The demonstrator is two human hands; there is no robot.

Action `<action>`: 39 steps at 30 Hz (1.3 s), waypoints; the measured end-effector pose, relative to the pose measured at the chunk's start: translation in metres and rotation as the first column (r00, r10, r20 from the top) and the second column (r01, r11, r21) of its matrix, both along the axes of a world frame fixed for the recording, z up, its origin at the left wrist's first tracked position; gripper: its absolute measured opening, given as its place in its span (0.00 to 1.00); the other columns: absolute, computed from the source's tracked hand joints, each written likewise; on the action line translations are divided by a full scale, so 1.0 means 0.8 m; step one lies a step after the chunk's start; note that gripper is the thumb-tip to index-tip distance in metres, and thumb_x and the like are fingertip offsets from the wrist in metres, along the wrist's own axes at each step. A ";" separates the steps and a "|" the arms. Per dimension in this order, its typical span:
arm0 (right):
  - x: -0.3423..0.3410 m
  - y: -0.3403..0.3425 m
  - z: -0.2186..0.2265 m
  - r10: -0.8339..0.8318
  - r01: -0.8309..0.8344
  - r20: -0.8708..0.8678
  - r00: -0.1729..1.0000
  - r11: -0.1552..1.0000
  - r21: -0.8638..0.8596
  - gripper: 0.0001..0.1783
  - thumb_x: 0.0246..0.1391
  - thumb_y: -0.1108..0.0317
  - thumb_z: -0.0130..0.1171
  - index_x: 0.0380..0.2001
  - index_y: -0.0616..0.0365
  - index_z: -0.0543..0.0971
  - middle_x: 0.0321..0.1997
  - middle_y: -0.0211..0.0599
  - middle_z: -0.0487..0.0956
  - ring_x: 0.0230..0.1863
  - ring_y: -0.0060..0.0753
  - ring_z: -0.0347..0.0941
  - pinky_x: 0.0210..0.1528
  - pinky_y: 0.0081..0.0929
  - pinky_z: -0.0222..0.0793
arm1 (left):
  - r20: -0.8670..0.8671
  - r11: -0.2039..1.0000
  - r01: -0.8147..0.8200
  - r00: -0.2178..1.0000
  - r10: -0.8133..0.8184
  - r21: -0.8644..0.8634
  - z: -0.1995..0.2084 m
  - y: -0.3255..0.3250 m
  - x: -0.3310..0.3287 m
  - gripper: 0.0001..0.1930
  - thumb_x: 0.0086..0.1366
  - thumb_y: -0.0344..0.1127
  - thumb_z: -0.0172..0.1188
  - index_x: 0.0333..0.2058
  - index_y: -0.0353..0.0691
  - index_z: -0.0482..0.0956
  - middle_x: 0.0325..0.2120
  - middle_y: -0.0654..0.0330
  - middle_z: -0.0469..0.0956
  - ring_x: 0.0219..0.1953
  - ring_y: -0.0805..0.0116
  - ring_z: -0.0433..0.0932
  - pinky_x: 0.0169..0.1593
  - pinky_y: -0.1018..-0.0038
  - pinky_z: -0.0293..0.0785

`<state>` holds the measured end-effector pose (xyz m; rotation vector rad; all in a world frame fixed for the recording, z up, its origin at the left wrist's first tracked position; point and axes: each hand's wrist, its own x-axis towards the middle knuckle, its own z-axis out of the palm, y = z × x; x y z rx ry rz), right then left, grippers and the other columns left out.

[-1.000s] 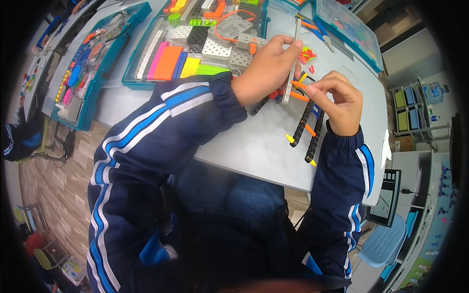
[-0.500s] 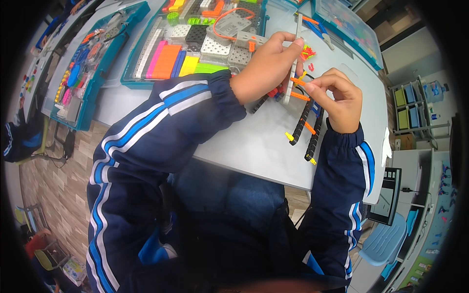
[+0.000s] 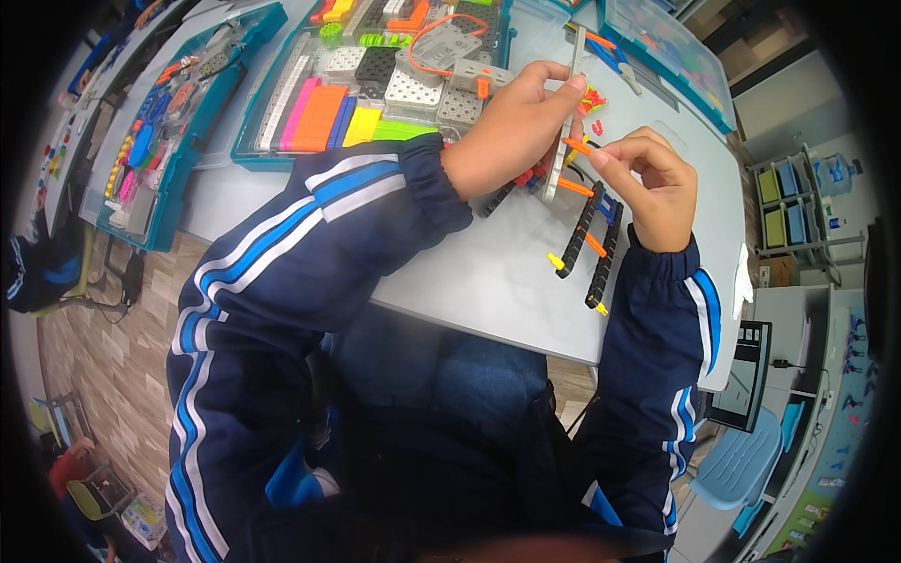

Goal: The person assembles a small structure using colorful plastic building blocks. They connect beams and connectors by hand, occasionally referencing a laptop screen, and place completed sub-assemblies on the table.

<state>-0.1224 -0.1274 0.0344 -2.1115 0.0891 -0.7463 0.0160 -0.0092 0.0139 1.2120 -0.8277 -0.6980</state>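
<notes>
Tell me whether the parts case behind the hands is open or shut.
Open: the teal parts case shows its coloured blocks uncovered in their compartments, behind the left hand.

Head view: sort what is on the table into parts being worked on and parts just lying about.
In hand:
- grey strip, pinched upright by the left hand
- orange pegs on that strip, at the right hand fingertips
- black beams joined by orange pegs, lying under the hands

Lying about:
- open parts tray of coloured pieces
- second tray at the left
- clear-lidded box beyond the hands

Left hand (image 3: 511, 127) and right hand (image 3: 652, 183) raised close together (each grip pinched).
</notes>
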 end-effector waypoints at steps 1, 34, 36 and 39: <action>0.000 0.000 0.000 0.000 0.000 0.000 1.000 1.000 -0.004 0.05 0.45 0.75 0.68 0.27 0.64 0.82 0.25 0.28 0.74 0.26 0.18 0.67 0.32 0.18 0.62 | -0.007 1.000 0.006 1.000 -0.006 -0.002 -0.001 0.000 0.000 0.21 0.72 0.49 0.45 0.53 0.40 0.68 0.23 0.66 0.74 0.19 0.81 0.68 0.24 0.83 0.60; -0.003 -0.007 0.001 -0.048 0.049 -0.006 0.999 0.994 0.103 0.06 0.46 0.75 0.68 0.29 0.65 0.82 0.27 0.27 0.74 0.27 0.16 0.68 0.33 0.16 0.63 | -0.026 0.993 0.111 0.994 -0.110 0.028 0.005 0.002 0.000 0.21 0.67 0.47 0.53 0.50 0.38 0.66 0.20 0.58 0.77 0.16 0.76 0.73 0.20 0.80 0.66; -0.003 -0.008 0.001 -0.055 0.056 -0.014 0.998 0.994 0.096 0.06 0.46 0.75 0.68 0.29 0.65 0.82 0.27 0.27 0.74 0.27 0.16 0.68 0.33 0.16 0.62 | -0.022 0.994 0.103 0.995 -0.102 0.035 0.006 0.003 0.000 0.20 0.67 0.46 0.53 0.50 0.38 0.66 0.20 0.58 0.78 0.17 0.76 0.73 0.21 0.80 0.67; -0.004 -0.008 0.002 -0.063 0.064 -0.016 0.998 0.993 0.101 0.06 0.46 0.75 0.68 0.29 0.65 0.82 0.27 0.27 0.74 0.27 0.16 0.68 0.33 0.16 0.62 | -0.044 0.993 0.110 0.993 -0.109 0.035 0.007 0.004 0.000 0.21 0.68 0.46 0.53 0.51 0.37 0.66 0.21 0.59 0.74 0.17 0.75 0.73 0.21 0.79 0.69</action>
